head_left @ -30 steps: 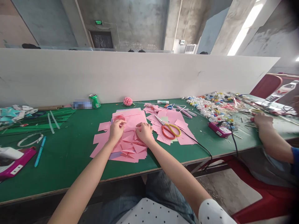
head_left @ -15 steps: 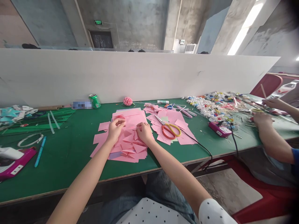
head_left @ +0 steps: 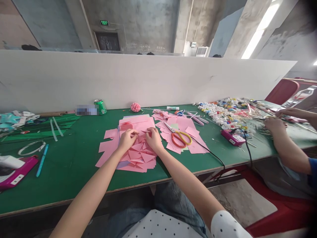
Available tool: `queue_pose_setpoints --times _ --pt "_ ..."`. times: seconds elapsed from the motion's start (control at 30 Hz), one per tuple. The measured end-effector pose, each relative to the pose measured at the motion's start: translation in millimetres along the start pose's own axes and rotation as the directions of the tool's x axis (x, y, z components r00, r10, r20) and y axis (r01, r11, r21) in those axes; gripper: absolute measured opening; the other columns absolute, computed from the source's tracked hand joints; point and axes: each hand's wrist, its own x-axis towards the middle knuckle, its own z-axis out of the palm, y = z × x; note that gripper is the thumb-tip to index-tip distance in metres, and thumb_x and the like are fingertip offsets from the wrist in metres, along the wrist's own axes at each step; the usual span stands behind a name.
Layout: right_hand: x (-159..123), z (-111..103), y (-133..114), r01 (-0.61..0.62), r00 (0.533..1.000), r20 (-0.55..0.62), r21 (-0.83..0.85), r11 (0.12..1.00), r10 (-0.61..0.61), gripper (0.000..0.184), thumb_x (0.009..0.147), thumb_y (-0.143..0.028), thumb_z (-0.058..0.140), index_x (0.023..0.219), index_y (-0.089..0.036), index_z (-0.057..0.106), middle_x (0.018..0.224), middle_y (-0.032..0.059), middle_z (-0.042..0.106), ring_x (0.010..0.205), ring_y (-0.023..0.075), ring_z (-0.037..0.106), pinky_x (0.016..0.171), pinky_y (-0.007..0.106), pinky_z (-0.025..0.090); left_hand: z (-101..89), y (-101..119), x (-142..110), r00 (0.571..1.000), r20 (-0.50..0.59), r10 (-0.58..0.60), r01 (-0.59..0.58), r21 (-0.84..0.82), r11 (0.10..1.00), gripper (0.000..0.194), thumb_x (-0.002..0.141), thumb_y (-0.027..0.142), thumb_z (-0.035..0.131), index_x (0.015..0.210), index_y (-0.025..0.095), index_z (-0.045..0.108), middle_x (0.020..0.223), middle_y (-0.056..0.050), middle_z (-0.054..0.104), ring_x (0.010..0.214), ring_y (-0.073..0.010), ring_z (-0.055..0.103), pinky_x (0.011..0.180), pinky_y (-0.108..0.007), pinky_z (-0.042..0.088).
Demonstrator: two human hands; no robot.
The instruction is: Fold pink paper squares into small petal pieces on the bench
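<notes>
Both of my hands are over a heap of pink paper pieces (head_left: 135,154), some flat and some folded. My left hand (head_left: 128,139) is closed in a pinch at the heap's upper middle. My right hand (head_left: 154,138) pinches a little way to its right. A small piece of pink paper (head_left: 142,133) shows between the fingertips, though its edges blend into the heap. Just beyond my left hand lie thin folded pink pieces (head_left: 126,125) on a larger pink sheet. Scissors (head_left: 180,137) with red and yellow handles rest on more pink paper to the right.
A pink paper ball (head_left: 135,107) and a green can (head_left: 100,107) stand by the white partition (head_left: 148,79). A glue stick (head_left: 172,108) lies at the back. Magenta devices (head_left: 232,137) sit at either side. At right, a co-worker's hands (head_left: 274,125) work near many small colourful pieces (head_left: 220,114).
My left hand has moved right and slightly nearer to me, closer to my right hand. My right hand has barely shifted. The co-worker's hands have drawn together.
</notes>
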Motion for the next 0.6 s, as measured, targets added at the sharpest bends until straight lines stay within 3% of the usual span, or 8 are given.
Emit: queue_pose_setpoints --times 0.13,0.23,0.4,0.6 --pt "0.4 -0.2 2.1 0.041 0.999 -0.032 0.019 0.999 -0.040 0.039 0.081 -0.010 0.045 0.117 -0.013 0.058 0.129 0.0139 0.053 0.122 0.0216 0.051 0.106 0.034 0.038 -0.3 -1.3 -0.2 1.000 0.006 0.001 -0.001 0.016 1.000 0.018 0.079 0.020 0.052 0.087 0.019 0.068 0.094 -0.006 0.072 0.080 -0.0194 0.068 0.077 -0.034 0.056" --pt "1.6 0.6 4.8 0.031 0.997 -0.076 0.031 0.999 -0.029 0.039 0.083 -0.010 0.042 0.118 -0.014 0.057 0.127 0.0136 0.055 0.122 0.0220 0.051 0.106 0.037 0.038 -0.4 0.1 -1.1 1.000 0.015 0.005 -0.006 0.028 1.000 0.019 0.080 0.020 0.051 0.088 0.020 0.068 0.096 -0.006 0.073 0.081 -0.0197 0.069 0.077 -0.034 0.055" --pt "2.6 1.7 7.2 -0.019 0.999 -0.047 0.008 1.000 0.020 0.037 0.084 -0.011 0.043 0.119 -0.012 0.056 0.129 0.0160 0.052 0.123 0.0236 0.050 0.107 0.038 0.037 0.1 1.7 -1.8 0.997 0.067 0.040 -0.044 0.054 0.998 0.019 0.081 0.023 0.052 0.091 0.020 0.068 0.097 -0.007 0.073 0.083 -0.0207 0.069 0.078 -0.034 0.055" --pt "3.2 3.4 9.9 0.037 0.992 -0.118 0.043 0.998 -0.032 0.039 0.085 -0.011 0.041 0.121 -0.015 0.054 0.127 0.0146 0.054 0.123 0.0225 0.049 0.105 0.039 0.038 0.9 3.0 -1.8 0.990 0.113 0.079 -0.091 0.105 0.990 0.020 0.083 0.025 0.052 0.093 0.021 0.069 0.100 -0.007 0.073 0.087 -0.0224 0.069 0.081 -0.036 0.054"
